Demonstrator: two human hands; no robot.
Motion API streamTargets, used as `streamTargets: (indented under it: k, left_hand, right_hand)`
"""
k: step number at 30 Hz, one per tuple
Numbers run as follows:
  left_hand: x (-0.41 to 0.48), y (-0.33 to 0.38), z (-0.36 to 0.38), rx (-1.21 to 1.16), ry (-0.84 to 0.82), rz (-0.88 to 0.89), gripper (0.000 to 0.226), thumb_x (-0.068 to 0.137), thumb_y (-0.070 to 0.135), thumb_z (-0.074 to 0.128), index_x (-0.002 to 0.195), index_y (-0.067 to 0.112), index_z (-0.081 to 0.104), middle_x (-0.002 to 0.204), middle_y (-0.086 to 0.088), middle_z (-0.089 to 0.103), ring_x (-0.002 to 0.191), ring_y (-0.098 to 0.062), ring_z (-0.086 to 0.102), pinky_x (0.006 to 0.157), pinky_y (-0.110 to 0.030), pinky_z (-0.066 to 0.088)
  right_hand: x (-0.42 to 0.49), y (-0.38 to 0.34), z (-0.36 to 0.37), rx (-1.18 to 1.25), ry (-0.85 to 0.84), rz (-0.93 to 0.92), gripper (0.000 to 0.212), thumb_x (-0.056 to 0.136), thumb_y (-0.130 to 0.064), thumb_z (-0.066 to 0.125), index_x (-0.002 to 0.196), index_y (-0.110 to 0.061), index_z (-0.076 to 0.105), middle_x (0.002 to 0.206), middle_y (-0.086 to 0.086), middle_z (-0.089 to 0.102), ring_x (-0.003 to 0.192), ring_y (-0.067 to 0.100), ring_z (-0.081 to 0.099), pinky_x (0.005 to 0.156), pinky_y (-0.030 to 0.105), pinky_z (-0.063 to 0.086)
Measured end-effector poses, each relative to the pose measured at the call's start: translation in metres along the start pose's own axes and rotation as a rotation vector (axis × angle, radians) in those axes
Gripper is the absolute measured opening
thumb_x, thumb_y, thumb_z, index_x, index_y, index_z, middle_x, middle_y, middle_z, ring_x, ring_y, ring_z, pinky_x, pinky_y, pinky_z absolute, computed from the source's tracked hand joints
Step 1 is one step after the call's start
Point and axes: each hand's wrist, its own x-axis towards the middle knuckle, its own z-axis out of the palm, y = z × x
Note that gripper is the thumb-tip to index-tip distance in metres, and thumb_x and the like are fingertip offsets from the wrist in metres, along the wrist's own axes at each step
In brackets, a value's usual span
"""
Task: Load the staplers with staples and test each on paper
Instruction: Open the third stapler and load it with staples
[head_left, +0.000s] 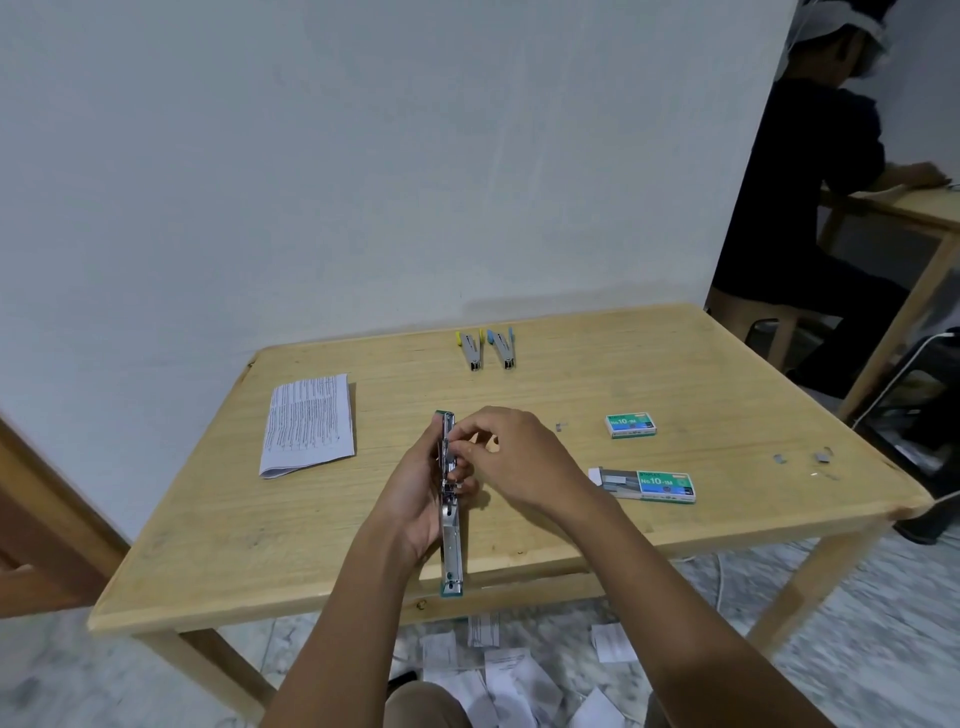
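Observation:
A green-tipped stapler (451, 545) is swung fully open above the table's front middle. My left hand (415, 499) grips it around its hinge. My right hand (514, 457) pinches its fingertips at the stapler's upper channel; whatever they hold is too small to tell. Two closed staplers lie at the back of the table: a yellow-ended stapler (470, 349) and a blue-ended stapler (502, 347). A folded printed paper (309, 423) lies to the left. One open staple box (647, 484) shows its staples on the right, and a closed staple box (630, 425) sits behind it.
Everything stands on a wooden table (727, 374) against a pale wall. Loose staple bits (802, 460) lie near its right edge. Torn paper pieces (498, 670) litter the floor below. Another person (810, 197) sits at a second table on the right.

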Motion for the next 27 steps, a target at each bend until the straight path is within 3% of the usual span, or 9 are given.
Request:
streamTargets:
  k: [4, 7, 12, 15, 19, 27]
  left_hand:
    - [-0.006, 0.001, 0.007, -0.032, 0.012, 0.0, 0.044, 0.093, 0.048, 0.054, 0.079, 0.009, 0.068, 0.045, -0.001, 0.044, 0.038, -0.012, 0.046, 0.046, -0.023, 0.041]
    - [-0.009, 0.002, 0.01, -0.06, 0.027, -0.001, 0.046, 0.095, 0.046, 0.052, 0.076, 0.007, 0.068, 0.044, -0.002, 0.044, 0.037, -0.012, 0.046, 0.042, -0.022, 0.043]
    - [-0.007, 0.002, 0.01, -0.067, 0.013, 0.007, 0.045, 0.098, 0.046, 0.047, 0.09, 0.005, 0.064, 0.045, -0.004, 0.052, 0.037, -0.011, 0.05, 0.041, -0.022, 0.048]
    - [-0.003, 0.001, 0.002, -0.066, 0.001, -0.011, 0.046, 0.096, 0.048, 0.05, 0.096, 0.004, 0.065, 0.053, -0.005, 0.056, 0.046, -0.014, 0.056, 0.047, -0.025, 0.051]
    - [0.008, 0.001, -0.011, -0.106, -0.025, -0.042, 0.044, 0.093, 0.05, 0.057, 0.117, 0.013, 0.059, 0.101, -0.014, 0.061, 0.089, -0.026, 0.061, 0.068, -0.037, 0.059]
    - [0.01, 0.0, -0.01, -0.112, -0.007, -0.035, 0.043, 0.097, 0.05, 0.05, 0.108, 0.011, 0.063, 0.098, -0.014, 0.065, 0.08, -0.026, 0.065, 0.065, -0.037, 0.059]
  right_hand:
    - [0.002, -0.001, 0.007, -0.055, 0.0, -0.027, 0.012, 0.091, -0.034, 0.063, 0.098, -0.032, 0.072, 0.101, -0.016, 0.064, 0.088, 0.006, 0.062, 0.08, 0.035, 0.053]
    - [0.002, -0.001, 0.013, 0.05, 0.009, 0.021, 0.013, 0.091, -0.03, 0.063, 0.098, -0.028, 0.074, 0.098, -0.016, 0.064, 0.075, 0.004, 0.068, 0.078, 0.036, 0.057]
    - [0.002, -0.005, 0.019, 0.14, 0.059, 0.071, 0.01, 0.091, -0.025, 0.066, 0.097, -0.023, 0.074, 0.099, -0.01, 0.066, 0.067, 0.003, 0.071, 0.073, 0.036, 0.061]
    - [-0.006, -0.007, 0.018, 0.005, 0.113, 0.019, 0.011, 0.092, -0.032, 0.062, 0.097, -0.028, 0.07, 0.101, -0.01, 0.063, 0.082, 0.004, 0.064, 0.077, 0.033, 0.056]
    - [-0.019, -0.001, 0.013, -0.177, 0.018, -0.12, 0.027, 0.098, -0.042, 0.048, 0.106, -0.027, 0.069, 0.114, -0.011, 0.054, 0.102, 0.006, 0.054, 0.078, 0.029, 0.047]
    - [-0.018, 0.006, -0.006, -0.504, -0.145, -0.288, 0.036, 0.101, -0.046, 0.033, 0.122, -0.037, 0.062, 0.131, -0.01, 0.048, 0.117, 0.011, 0.046, 0.088, 0.036, 0.042]
